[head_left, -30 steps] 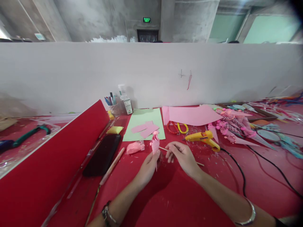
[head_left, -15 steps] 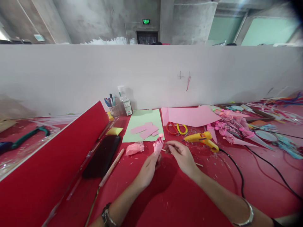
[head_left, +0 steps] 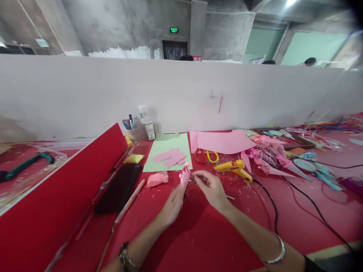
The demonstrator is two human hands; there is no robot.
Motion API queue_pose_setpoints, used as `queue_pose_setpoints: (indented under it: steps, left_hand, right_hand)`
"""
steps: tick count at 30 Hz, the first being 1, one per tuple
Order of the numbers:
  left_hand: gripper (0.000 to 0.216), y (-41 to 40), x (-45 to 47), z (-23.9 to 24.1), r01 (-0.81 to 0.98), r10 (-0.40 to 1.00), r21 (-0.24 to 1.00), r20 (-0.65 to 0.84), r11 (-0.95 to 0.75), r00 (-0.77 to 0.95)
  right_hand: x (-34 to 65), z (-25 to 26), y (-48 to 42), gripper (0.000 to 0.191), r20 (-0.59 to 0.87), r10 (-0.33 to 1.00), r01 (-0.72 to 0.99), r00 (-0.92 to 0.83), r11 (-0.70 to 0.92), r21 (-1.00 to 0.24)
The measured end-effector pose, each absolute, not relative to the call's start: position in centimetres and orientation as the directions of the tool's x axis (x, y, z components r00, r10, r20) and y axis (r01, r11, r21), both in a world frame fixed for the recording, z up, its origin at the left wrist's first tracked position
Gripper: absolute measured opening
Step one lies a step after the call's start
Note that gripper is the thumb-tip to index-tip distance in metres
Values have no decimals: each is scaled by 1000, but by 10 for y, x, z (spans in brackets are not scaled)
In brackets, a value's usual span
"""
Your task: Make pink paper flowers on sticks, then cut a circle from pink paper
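My left hand (head_left: 173, 204) is closed round a small pink paper cone (head_left: 185, 176), held upright with little pink balls at its rim and dark pink folds inside. Just right of the cone, my right hand (head_left: 210, 189) has its thumb and fingers pinched together. Only a short pale end, like a thin stick, shows at its fingertips, close to the cone. Left of the cone lies a wrapped lump of pink clay (head_left: 157, 179). Behind it, pink paper pieces (head_left: 170, 156) rest on a light green sheet (head_left: 159, 140).
A yellow glue gun (head_left: 234, 167) with a black cord lies right of my hands, near red-and-yellow-handled scissors (head_left: 207, 155). Finished-looking pink cones (head_left: 269, 153) are heaped farther right. A black phone (head_left: 118, 189) and a wooden stick (head_left: 130, 202) lie left, beside a red upright board (head_left: 70, 196).
The camera view has shifted slightly, so the whole scene sits a little farther left. Both hands keep nearly the same pose beside the cone.
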State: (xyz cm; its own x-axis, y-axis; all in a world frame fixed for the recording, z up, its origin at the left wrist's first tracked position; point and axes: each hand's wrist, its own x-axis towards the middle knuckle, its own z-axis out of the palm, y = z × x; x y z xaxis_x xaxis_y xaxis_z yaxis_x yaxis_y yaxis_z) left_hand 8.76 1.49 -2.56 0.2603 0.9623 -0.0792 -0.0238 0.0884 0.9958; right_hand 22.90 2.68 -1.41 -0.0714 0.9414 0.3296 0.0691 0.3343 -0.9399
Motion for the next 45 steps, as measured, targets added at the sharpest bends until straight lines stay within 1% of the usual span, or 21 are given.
queue_pose_setpoints:
  steps: [3, 4, 9, 17, 23, 26, 31, 33, 34, 36, 40, 42, 45]
  left_hand:
    - [44, 16, 89, -25, 21, 952, 1000, 4, -11, 307]
    - [44, 16, 89, -25, 29, 951, 999, 11, -21, 309]
    - [45, 15, 89, -25, 19, 957, 999, 24, -31, 288]
    - [48, 24, 85, -36, -2, 959, 999, 33, -33, 282]
    - [50, 31, 79, -41, -9, 984, 1000, 29, -28, 178]
    - [49, 26, 82, -40, 5, 987, 1000, 24, -25, 159]
    - [45, 5, 88, -30, 42, 982, 998, 27, -35, 188]
    - [44, -4, 90, -27, 47, 979, 998, 28, -38, 204]
    - [45, -8, 91, -27, 48, 976, 998, 25, -36, 215]
    - [44, -12, 93, -27, 49, 973, 998, 21, -33, 231]
    - [39, -12, 94, -29, 44, 976, 998, 29, -40, 214]
    - [40, -9, 93, -27, 40, 982, 998, 32, -40, 189]
    - [42, -4, 92, -24, 32, 986, 999, 31, -36, 162]
  right_hand:
    - [232, -14, 30, 15, 335, 941, 56, -49, 337, -940]
    - [233, -15, 31, 15, 336, 941, 52, -41, 337, -940]
    - [236, -16, 35, 11, 336, 942, 53, -25, 337, -940]
    - [239, -25, 43, 14, 326, 945, 66, -32, 327, -943]
    - [239, -42, 44, 16, 269, 962, 97, -52, 273, -957]
    - [234, -37, 33, 14, 264, 963, 126, -60, 269, -955]
    - [240, -3, 2, 11, 322, 940, 190, -111, 338, -922]
    - [247, 9, -6, 11, 410, 909, 302, -80, 414, -859]
    - [250, 12, -9, 11, 432, 900, 319, -54, 425, -847]
    - [253, 15, -10, 10, 431, 902, 299, -31, 420, -857]
    - [250, 14, -8, 15, 364, 927, 169, -96, 375, -911]
    - [249, 17, -8, 16, 356, 927, 147, -115, 371, -917]
    - [249, 27, -5, 15, 360, 922, 160, -142, 380, -911]
